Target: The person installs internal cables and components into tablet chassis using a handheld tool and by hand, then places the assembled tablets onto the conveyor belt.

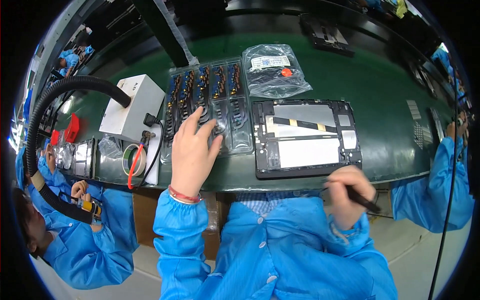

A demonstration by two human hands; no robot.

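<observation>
My left hand (192, 150) reaches over a clear plastic tray (239, 145), its fingers spread and nothing visibly held. The fingertips are over the tray's lower part; whether they touch it I cannot tell. Rows of small circuit parts (202, 80), dark with blue and copper spots, fill the compartments. Right of the tray lies an opened tablet (307, 152), its inside facing up, with silver plates and a slanted black strip. At its near right corner, my right hand (350, 192) is closed around a slim black pen-shaped tool (364, 201). That hand is slightly blurred.
A clear bag (276, 72) with a label lies behind the tablet. On the left stand a white box (132, 107) with a black flexible hose (75, 82), cables and a tape roll (134, 160). Co-workers in blue sit on both sides. Another device (327, 37) lies far back.
</observation>
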